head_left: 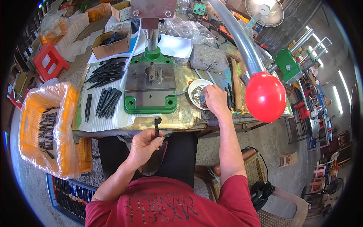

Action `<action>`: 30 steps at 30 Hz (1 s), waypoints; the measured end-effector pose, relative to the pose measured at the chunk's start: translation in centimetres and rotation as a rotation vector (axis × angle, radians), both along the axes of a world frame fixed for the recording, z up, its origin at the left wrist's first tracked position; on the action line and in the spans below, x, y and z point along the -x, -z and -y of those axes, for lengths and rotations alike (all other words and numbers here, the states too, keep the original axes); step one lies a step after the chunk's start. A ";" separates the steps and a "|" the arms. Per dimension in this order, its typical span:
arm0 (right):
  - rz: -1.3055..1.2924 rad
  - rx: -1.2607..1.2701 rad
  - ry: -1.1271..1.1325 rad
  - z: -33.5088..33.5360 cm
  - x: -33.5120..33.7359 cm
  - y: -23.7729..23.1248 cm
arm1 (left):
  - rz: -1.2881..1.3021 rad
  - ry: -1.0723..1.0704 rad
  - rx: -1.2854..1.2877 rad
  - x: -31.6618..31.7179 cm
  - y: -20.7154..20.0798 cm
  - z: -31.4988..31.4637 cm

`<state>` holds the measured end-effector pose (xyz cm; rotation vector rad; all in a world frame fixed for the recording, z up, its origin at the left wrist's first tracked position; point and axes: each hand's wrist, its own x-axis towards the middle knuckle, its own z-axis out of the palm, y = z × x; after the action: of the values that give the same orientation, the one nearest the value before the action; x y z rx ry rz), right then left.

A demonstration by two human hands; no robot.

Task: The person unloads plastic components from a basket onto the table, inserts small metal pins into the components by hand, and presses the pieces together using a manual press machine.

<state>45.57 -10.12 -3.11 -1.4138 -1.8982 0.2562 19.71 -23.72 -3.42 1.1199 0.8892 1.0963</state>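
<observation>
Near the table's front edge, my left hand [146, 147] is closed around a slim black part [157, 126] with a wider end that points up. My right hand [216, 99] reaches into a white bowl [191, 99] of small metal pieces [198, 93]. Its fingers are drawn together over the pieces, and what they pinch is hidden. Between and beyond the hands stands a green hand press [150, 106] with a metal fixture [153, 73] on its bed. Left of the press, several similar black parts [109, 101] lie on white foam sheet [124, 120].
A large red ball knob [266, 97] on a steel lever [242, 41] hangs right of my right hand. Behind the bowl sits a wrapped grey block [208, 58]; a hammer-like wooden handle [236, 85] lies beside it. A plastic-lined yellow crate [72, 132] stands at the left.
</observation>
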 end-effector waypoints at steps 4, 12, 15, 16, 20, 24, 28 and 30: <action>0.189 -0.020 -0.002 -1.1 -0.8 0.7 | 0.008 0.006 0.005 -0.1 0.0 0.1; 0.060 -0.019 -0.051 -0.6 -1.0 -0.1 | 0.028 -0.004 -0.003 0.3 0.0 0.3; -0.131 -0.072 -0.116 0.0 -0.5 -0.9 | -0.006 -0.002 0.004 0.4 0.0 0.3; -0.316 -0.018 -0.167 0.5 0.1 -1.7 | -0.007 -0.004 0.007 0.3 0.0 0.3; -1.043 0.167 -0.383 1.2 1.1 -2.2 | 0.009 -0.007 0.012 0.2 0.0 0.3; -0.736 0.116 -0.256 0.4 0.1 -1.1 | 0.012 -0.011 0.021 0.2 0.1 0.3; -0.608 0.048 -0.144 -0.7 -1.7 1.1 | -0.004 0.001 0.014 0.1 -0.1 0.1; -0.637 0.069 -0.124 -0.7 -1.6 1.2 | -0.007 -0.001 0.018 0.2 0.0 0.2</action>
<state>47.22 -9.41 -4.27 -1.0809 -1.4516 0.7422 19.52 -23.88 -3.40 1.1091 0.9036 1.0832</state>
